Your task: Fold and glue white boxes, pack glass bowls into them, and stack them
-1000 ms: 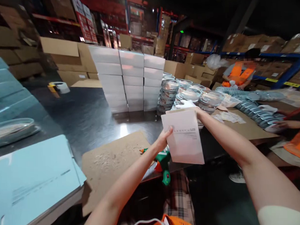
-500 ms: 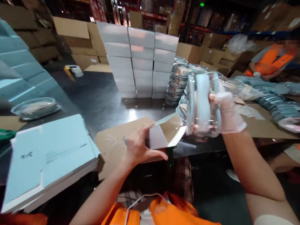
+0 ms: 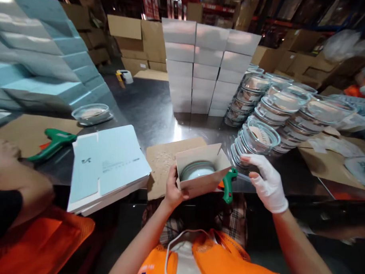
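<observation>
My bare left hand (image 3: 174, 188) grips the left end of an open carton (image 3: 203, 184), fingers at its side and thumb along the front wall. Inside the carton lies round glassware (image 3: 198, 170), partly hidden by the walls. My right hand (image 3: 268, 184), in a white glove with bare fingertips, is off the carton's right side, thumb and fingers apart and holding nothing. Just beyond it stands a leaning stack of round glass dishes (image 3: 260, 136). A green glue gun (image 3: 228, 187) sits against the carton's right end. Beneath the carton is a cardboard sheet (image 3: 161, 157).
Flat pale-blue cartons (image 3: 111, 163) are piled at left, near a second green glue gun (image 3: 55, 143) and another person's arm (image 3: 25, 178). White boxes (image 3: 195, 68) form a wall at the back. Tall stacks of glass dishes (image 3: 249, 94) stand at right. A tape roll (image 3: 126, 77) lies far back.
My right hand held clear glassware beside the carton; now it is empty and glassware lies inside. The carton has turned so its opening faces up. The view has swung left.
</observation>
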`<move>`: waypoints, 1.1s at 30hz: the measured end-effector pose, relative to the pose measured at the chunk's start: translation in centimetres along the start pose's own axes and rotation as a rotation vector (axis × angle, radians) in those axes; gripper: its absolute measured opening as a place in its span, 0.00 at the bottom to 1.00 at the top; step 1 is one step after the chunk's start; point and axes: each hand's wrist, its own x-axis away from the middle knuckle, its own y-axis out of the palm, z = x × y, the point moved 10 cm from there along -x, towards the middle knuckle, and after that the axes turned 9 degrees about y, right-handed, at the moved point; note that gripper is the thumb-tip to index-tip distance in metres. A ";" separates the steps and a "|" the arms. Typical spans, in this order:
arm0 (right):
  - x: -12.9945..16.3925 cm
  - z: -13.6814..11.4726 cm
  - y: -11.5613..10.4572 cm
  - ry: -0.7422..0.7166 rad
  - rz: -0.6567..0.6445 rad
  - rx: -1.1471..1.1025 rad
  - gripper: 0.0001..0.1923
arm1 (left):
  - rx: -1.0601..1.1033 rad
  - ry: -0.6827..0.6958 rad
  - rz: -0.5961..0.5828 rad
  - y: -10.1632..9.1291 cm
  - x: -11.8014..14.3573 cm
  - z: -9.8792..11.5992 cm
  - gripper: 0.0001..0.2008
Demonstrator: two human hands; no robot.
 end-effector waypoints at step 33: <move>7.4 16.1 7.2 1.137 -0.084 0.042 0.12 | -0.353 0.483 0.073 -4.6 2.1 8.0 0.19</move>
